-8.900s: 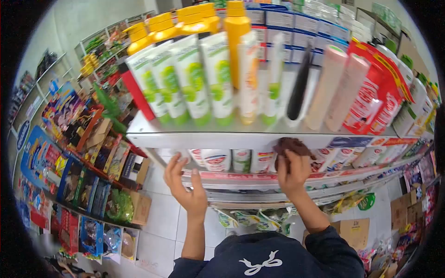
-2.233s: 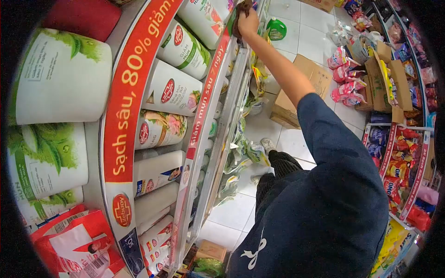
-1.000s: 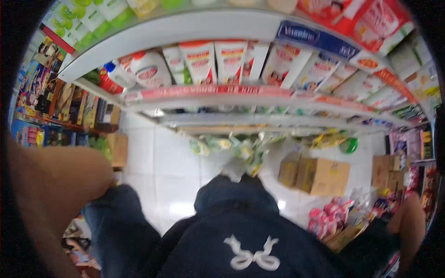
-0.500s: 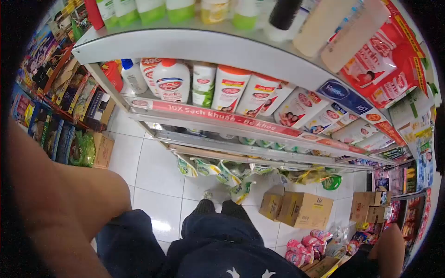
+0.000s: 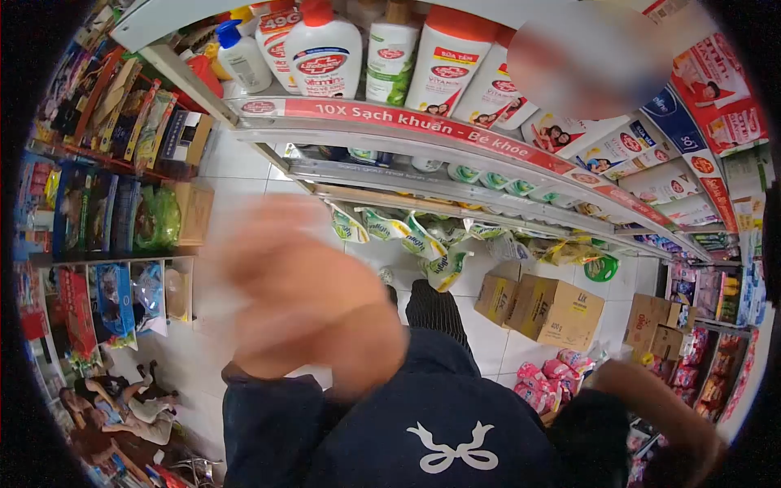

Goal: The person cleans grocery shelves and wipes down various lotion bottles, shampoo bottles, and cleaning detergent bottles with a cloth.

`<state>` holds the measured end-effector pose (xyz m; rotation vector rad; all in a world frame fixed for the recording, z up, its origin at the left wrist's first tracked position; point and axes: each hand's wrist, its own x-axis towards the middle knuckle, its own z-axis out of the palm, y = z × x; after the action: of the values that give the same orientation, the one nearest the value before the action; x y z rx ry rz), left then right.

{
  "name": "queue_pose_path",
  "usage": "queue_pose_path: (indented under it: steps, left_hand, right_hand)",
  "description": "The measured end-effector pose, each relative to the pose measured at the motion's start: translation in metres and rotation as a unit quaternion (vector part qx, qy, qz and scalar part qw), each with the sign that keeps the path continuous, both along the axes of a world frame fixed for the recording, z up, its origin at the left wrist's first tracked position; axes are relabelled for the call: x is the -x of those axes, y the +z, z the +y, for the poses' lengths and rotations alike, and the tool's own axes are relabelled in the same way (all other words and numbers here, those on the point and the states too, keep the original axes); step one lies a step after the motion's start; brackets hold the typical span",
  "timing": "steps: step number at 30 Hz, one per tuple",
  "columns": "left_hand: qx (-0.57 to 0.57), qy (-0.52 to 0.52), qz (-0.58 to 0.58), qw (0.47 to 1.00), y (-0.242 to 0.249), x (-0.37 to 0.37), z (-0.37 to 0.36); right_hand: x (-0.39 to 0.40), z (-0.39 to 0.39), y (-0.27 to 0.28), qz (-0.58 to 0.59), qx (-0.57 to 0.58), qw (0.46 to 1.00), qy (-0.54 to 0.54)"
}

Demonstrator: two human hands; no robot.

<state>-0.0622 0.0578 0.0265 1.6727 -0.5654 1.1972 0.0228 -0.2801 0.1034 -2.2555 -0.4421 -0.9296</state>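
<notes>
My left forearm and hand (image 5: 277,260) are a motion-smeared shape in front of my body, over the white floor tiles. Its fingers cannot be made out, nor whether they hold anything. Behind and above it, a shelf carries Lifebuoy bottles: a large white one with a red cap (image 5: 324,57), a white and green bottle (image 5: 392,61), an orange-capped shampoo bottle (image 5: 450,65) and a blue-topped pump bottle (image 5: 244,61). My right arm (image 5: 643,398) is bent at the lower right; its hand lies outside the picture.
Green-and-white refill pouches (image 5: 407,232) hang along the lower shelf edge. Cardboard boxes (image 5: 561,313) stand on the floor at right, near pink packets (image 5: 557,378). Stocked shelves (image 5: 122,203) run along the left. A seated person (image 5: 134,411) is at the lower left.
My left arm has come down from the left edge towards the middle. The view has shifted, so the bottle shelf appears higher and nearer. More of my right forearm shows.
</notes>
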Motion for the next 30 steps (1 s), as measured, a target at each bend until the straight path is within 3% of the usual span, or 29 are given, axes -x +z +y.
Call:
queue_pose_path:
  steps: [2, 3, 4, 6, 8, 11, 13, 16, 20, 21, 22, 24, 28, 30]
  left_hand:
    - [-0.080, -0.047, 0.178, 0.980, -0.073, -0.007, -0.014]
    - [-0.189, -0.065, 0.256, 0.946, -0.112, -0.016, -0.019]
    - [-0.207, -0.082, 0.349, 0.910, -0.167, -0.023, -0.021]
    - [-0.130, 0.021, 0.442, 0.887, -0.237, -0.057, -0.022]
    - [-0.066, 0.059, 0.410, 0.908, -0.281, -0.105, -0.020]
    - [-0.090, 0.049, 0.467, 0.878, -0.285, -0.168, -0.020]
    - [-0.112, 0.028, 0.480, 0.870, -0.301, -0.205, -0.024]
    - [-0.089, 0.020, 0.477, 0.874, -0.317, -0.217, -0.022]
    - [-0.052, 0.029, 0.488, 0.871, -0.328, -0.204, -0.009]
    - [-0.084, 0.071, 0.435, 0.894, -0.309, -0.187, -0.016]
    - [-0.114, 0.115, 0.376, 0.912, -0.288, -0.163, -0.027]
    - [-0.142, 0.144, 0.370, 0.907, -0.284, -0.131, -0.035]
    - [-0.140, 0.105, 0.357, 0.918, -0.307, -0.121, -0.025]
    - [-0.152, 0.133, 0.374, 0.905, -0.282, -0.113, -0.025]
  right_hand:
    - [0.025, 0.009, -0.038, 0.066, -0.069, 0.995, 0.017]
    - [0.036, 0.013, -0.062, 0.120, -0.099, 0.988, 0.014]
    - [0.046, 0.015, -0.089, 0.185, -0.131, 0.974, 0.008]
    - [0.068, 0.021, -0.149, 0.332, -0.192, 0.924, -0.010]
    - [0.100, 0.027, -0.207, 0.462, -0.246, 0.852, -0.029]
    - [0.155, 0.037, -0.260, 0.619, -0.292, 0.726, -0.070]
    - [0.183, 0.046, -0.282, 0.629, -0.297, 0.715, -0.064]
    - [0.220, 0.053, -0.319, 0.588, -0.303, 0.743, -0.099]
    - [0.212, 0.054, -0.304, 0.610, -0.366, 0.690, -0.134]
    - [0.210, 0.052, -0.308, 0.625, -0.382, 0.667, -0.139]
    - [0.204, 0.051, -0.312, 0.617, -0.396, 0.668, -0.126]
    - [0.197, 0.053, -0.316, 0.605, -0.422, 0.668, -0.104]
    - [0.174, 0.062, -0.307, 0.522, -0.374, 0.759, -0.102]
    - [0.168, 0.058, -0.301, 0.554, -0.375, 0.738, -0.093]
